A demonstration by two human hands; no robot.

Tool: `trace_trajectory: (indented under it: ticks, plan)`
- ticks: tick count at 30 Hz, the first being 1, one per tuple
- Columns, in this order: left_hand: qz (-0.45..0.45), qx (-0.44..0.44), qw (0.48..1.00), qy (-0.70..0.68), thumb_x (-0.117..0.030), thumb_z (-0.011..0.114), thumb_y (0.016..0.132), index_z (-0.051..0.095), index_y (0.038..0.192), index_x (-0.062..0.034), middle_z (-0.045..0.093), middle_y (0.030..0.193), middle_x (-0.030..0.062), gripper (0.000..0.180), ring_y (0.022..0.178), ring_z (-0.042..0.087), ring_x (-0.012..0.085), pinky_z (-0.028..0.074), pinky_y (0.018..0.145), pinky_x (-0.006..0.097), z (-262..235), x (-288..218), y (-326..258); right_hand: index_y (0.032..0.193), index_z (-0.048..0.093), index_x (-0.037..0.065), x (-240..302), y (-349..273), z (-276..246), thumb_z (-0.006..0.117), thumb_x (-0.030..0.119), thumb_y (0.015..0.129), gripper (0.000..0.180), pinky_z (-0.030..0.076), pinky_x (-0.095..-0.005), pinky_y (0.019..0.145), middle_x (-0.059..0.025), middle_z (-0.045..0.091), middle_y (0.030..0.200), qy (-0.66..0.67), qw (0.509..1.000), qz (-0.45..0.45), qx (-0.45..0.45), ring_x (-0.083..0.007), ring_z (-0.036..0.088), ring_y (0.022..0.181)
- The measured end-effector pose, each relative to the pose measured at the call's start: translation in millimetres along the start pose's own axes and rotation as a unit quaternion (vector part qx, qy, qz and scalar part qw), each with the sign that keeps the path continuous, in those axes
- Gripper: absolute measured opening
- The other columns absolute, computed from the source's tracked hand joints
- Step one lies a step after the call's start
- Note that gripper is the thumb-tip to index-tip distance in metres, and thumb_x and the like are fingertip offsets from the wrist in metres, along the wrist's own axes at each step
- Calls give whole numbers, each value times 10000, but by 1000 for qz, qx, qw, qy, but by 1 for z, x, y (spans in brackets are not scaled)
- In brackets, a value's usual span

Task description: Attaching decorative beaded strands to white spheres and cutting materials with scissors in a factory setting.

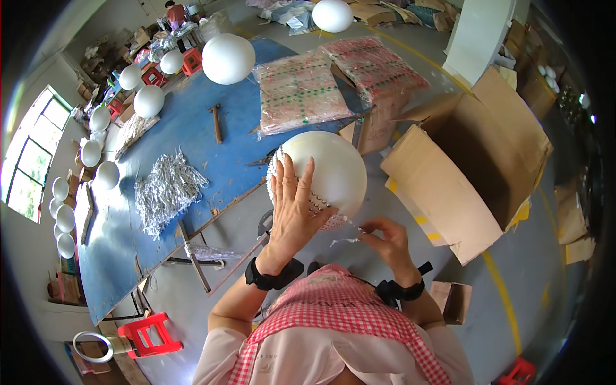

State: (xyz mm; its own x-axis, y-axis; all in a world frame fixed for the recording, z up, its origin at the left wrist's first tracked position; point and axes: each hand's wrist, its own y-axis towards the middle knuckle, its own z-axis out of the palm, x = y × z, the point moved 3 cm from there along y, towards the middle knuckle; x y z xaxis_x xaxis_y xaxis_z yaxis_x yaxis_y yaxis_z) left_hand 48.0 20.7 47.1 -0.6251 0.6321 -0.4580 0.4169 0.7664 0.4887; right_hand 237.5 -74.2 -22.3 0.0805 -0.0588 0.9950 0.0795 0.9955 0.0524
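A large white ball (333, 168) is in front of me, its left and lower side covered with rows of small silver beads (319, 203). My left hand (292, 199) lies flat over the beaded side, fingers stretched out and thumb toward the lower edge. At the ball's lower right, my right hand (385, 240) is closed in a pinch on a thin strip of beads (351, 223) that runs up to the ball. A loose silvery end hangs just left of those fingers. What supports the ball from below is hidden.
The blue table (186, 122) holds a hammer (217, 123), a heap of silver tinsel strips (168, 192) and plastic-wrapped packs (301, 93). An open cardboard box (462, 167) stands to the right. More white balls (229, 59) line the table's far side. A red stool (151, 335) is lower left.
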Motion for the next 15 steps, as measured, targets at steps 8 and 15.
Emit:
trace_trajectory:
  ticks: [8, 15]
  plan:
    - [-8, 14, 1000, 15, -283, 830, 634, 254, 1476, -162, 110, 1502, 308, 1027, 1395, 93, 484, 140, 1096, 589, 2, -5, -2, 1002, 657, 28, 15, -32, -10, 702, 13, 793, 215, 463, -255, 796, -49, 665, 912, 61, 998, 2, 13, -111, 596, 877]
    - [-6, 5, 999, 49, -294, 821, 649, 260, 1473, -161, 111, 1497, 314, 1006, 1390, 88, 495, 143, 1089, 602, 5, -11, -6, 1066, 633, 15, -34, -37, -33, 676, 72, 827, 250, 473, -269, 795, -82, 668, 938, -96, 980, 135, 114, -112, 605, 920]
